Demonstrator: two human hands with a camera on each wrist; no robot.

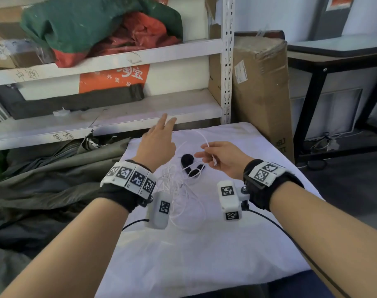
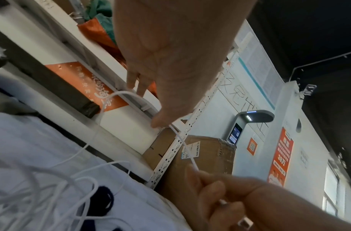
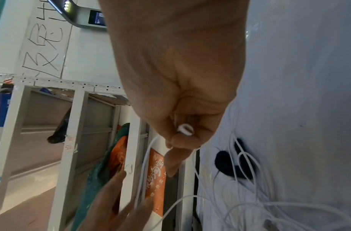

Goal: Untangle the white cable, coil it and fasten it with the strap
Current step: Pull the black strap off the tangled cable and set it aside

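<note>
The white cable (image 1: 183, 194) lies in a loose tangle on the white cloth (image 1: 204, 254), partly over the black strap (image 1: 187, 160). My right hand (image 1: 207, 151) pinches the cable just behind its white plug (image 3: 185, 129). From that pinch one strand (image 2: 182, 140) arcs up to my raised left hand (image 1: 161, 134). The left hand's fingers (image 3: 115, 203) are straight and spread, and the strand runs between them and against the thumb tip (image 2: 161, 120). The strap (image 2: 105, 197) lies loose under several cable loops (image 3: 244, 157).
A white metal shelf (image 1: 110, 123) with bags and boxes stands just beyond the cloth's far edge. To the right of the shelf post leans a tall cardboard box (image 1: 260, 93). Dark tarpaulin (image 1: 43, 190) is heaped on the left, and a black-framed table (image 1: 333, 61) stands at the far right.
</note>
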